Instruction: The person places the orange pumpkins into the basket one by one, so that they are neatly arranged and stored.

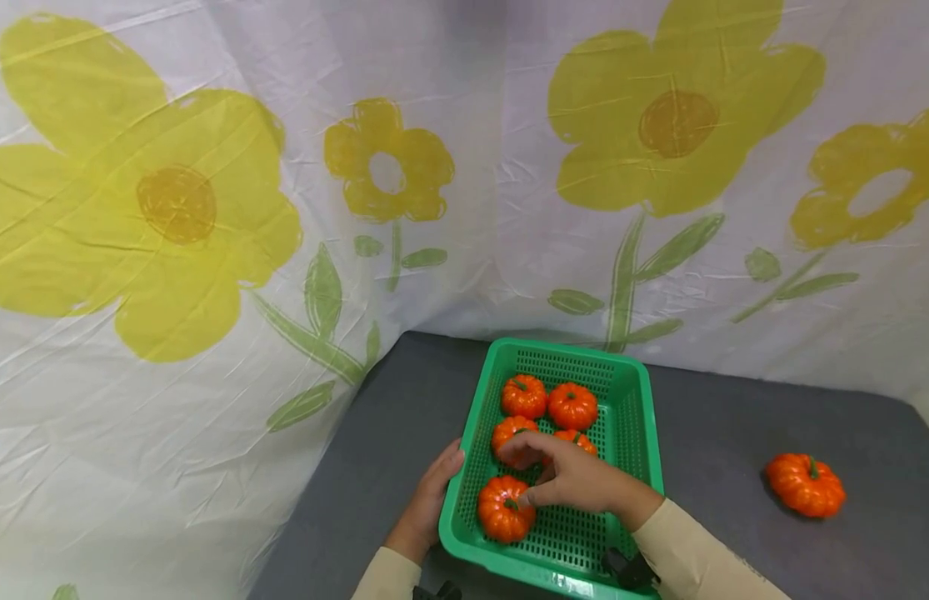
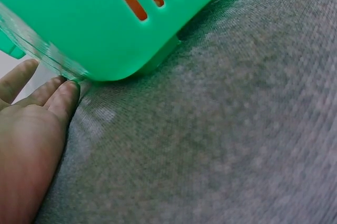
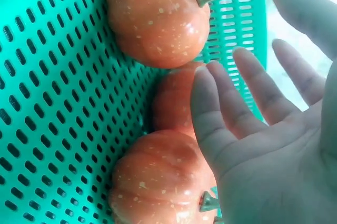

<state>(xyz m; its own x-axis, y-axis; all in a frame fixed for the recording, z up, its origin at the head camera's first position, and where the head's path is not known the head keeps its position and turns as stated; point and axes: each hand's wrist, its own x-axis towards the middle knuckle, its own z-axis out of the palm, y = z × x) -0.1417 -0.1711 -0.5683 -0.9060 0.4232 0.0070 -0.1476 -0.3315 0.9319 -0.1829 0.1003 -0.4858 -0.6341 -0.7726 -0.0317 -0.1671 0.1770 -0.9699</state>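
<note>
A green slotted plastic basket (image 1: 535, 570) stands on a dark table with several small orange pumpkins in it. My left hand (image 1: 423, 507) lies along the basket's left side; in the left wrist view its fingers (image 2: 64, 97) touch the basket low down, fairly straight. Over the inside of the basket is my right hand (image 1: 576, 477), its fingers loosely spread with nothing held between them. Its thumb is right by the nearest pumpkin (image 1: 500, 518), and its fingertips overlap a middle pumpkin (image 1: 511, 430). Another pumpkin (image 1: 574, 437) is partly hidden behind the hand. Two pumpkins (image 3: 158, 18) sit toward the far end.
One more orange pumpkin (image 1: 806, 485) lies on the grey tabletop (image 1: 722, 442), right of the basket. A white sheet printed with yellow flowers (image 1: 464, 250) hangs behind the table and along its left side.
</note>
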